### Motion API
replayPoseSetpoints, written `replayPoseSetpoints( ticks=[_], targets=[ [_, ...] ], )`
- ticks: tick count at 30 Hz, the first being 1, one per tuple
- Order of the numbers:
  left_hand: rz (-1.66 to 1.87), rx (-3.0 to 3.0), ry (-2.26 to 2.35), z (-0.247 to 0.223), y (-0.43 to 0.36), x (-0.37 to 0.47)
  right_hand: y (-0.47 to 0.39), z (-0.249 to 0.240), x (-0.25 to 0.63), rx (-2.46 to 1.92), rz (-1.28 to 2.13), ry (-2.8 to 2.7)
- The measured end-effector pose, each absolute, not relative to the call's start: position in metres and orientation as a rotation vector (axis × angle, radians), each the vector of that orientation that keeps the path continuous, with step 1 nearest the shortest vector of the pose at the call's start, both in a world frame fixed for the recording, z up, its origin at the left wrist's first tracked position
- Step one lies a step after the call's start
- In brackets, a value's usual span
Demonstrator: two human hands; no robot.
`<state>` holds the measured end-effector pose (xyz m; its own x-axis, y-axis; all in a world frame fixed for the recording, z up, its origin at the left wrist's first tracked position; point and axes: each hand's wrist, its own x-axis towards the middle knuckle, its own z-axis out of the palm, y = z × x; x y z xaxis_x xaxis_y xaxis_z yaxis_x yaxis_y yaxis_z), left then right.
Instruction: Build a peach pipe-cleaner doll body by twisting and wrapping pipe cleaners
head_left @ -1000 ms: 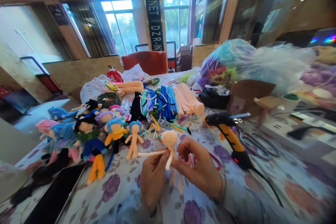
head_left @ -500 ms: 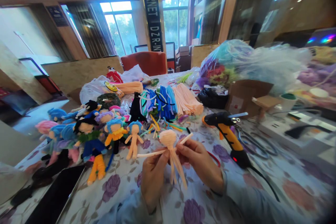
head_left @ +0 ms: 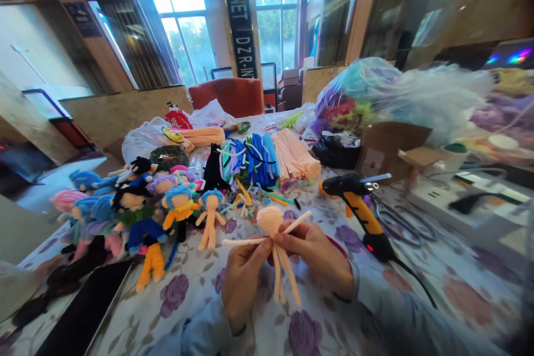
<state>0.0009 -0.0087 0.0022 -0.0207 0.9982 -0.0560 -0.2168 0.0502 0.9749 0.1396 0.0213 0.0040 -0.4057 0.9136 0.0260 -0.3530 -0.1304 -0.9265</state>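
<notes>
Between my hands is a peach pipe-cleaner doll (head_left: 270, 219) with a round wrapped head, two pale arms sticking out sideways and several legs strands hanging down. My left hand (head_left: 246, 275) pinches it at the left side of the neck, thumb on top. From the other side my right hand (head_left: 315, 253) pinches the body just under the head, its fingertips close to the left thumb. A bare peach doll with blue hair (head_left: 211, 217) stands to the left, beside a doll in a yellow top (head_left: 180, 211) and a black-haired doll in green and blue (head_left: 136, 217).
A yellow-black glue gun (head_left: 362, 214) with a lit red light stands on the right, its cable trailing forward. Behind lie peach pipe cleaners (head_left: 294, 156) and blue ones (head_left: 262, 158). A dark tablet-like slab (head_left: 87, 311) lies front left. A cardboard box (head_left: 390, 147) stands back right.
My right fingers have moved inward to the doll's neck, nearer my left thumb. The doll's legs hang slightly more apart. The whole view has shifted a little.
</notes>
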Motion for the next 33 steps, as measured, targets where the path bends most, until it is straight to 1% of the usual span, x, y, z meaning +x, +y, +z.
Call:
replayPoseSetpoints(
  ticks=[9,15,18,26,29,33],
  targets=[
    [1.256,0.856,0.921,-0.001,-0.007,0.003,0.024,0.005,0.141,-0.861,1.512,-1.203],
    [1.167,1.024,1.108,0.015,-0.01,0.003,0.024,0.003,0.142,-0.882,1.52,-1.158],
    [1.11,0.99,1.144,0.02,-0.012,0.005,0.024,0.003,0.143,-0.866,1.525,-1.14],
    [0.977,0.872,0.936,-0.001,-0.008,0.004,0.023,0.004,0.14,-0.878,1.493,-1.131],
    [0.98,0.827,0.89,-0.003,-0.009,0.005,0.023,0.004,0.138,-0.886,1.544,-1.148],
    [1.104,0.786,0.899,-0.003,-0.006,0.004,0.021,0.005,0.137,-0.835,1.568,-1.246]
  ],
)
